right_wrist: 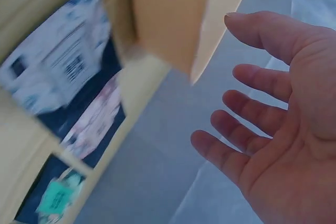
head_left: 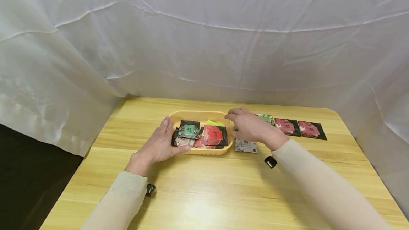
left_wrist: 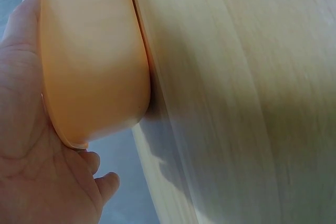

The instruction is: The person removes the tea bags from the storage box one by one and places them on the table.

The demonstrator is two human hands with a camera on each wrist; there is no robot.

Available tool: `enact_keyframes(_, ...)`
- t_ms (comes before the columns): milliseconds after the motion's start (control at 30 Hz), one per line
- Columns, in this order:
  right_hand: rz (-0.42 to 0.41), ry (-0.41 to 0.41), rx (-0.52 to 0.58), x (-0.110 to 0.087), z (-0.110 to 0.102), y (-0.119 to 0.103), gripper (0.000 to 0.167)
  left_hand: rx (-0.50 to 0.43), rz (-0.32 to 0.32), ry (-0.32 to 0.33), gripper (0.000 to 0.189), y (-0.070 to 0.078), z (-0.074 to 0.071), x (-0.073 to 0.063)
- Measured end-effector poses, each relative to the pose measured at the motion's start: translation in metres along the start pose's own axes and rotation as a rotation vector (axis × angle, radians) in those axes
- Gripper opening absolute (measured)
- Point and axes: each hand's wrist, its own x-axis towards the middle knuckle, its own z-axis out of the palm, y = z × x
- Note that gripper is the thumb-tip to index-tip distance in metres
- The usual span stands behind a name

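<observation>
A yellow-orange plastic tray [head_left: 204, 151] lies in the middle of the table, holding several flat sachets. A green-labelled sachet [head_left: 188, 130] and a pink-red sachet [head_left: 213, 135] are on top. My left hand [head_left: 156, 144] rests against the tray's left end, its thumb along the front rim and its fingers extended toward the back. In the left wrist view its palm meets the rim of the tray [left_wrist: 97, 51]. At the right end, my right hand [head_left: 254, 126] has its fingers spread beside the rim. The right wrist view shows nothing in that hand [right_wrist: 283, 98].
Right of the tray lie a pale grey sachet [head_left: 246, 146], a green-patterned sachet [head_left: 266, 118] partly behind the right hand, and two pink-and-black sachets, one [head_left: 287, 127] beside the other [head_left: 311, 130]. A white cloth [head_left: 223, 52] hangs behind the wooden table [head_left: 198, 191].
</observation>
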Motion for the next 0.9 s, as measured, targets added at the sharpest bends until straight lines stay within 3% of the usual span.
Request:
enact_keyframes(333, -0.02, -0.114, -0.019, 0.037, 0.024, -0.031, 0.069, 0.005, 0.0, -0.002, 0.134, -0.001, 0.001, 0.0)
enact_keyframes(900, 0.044, -0.181, -0.09, 0.05, 0.047, -0.043, 0.08, 0.01, 0.002, -0.001, 0.135, -0.002, 0.002, 0.0)
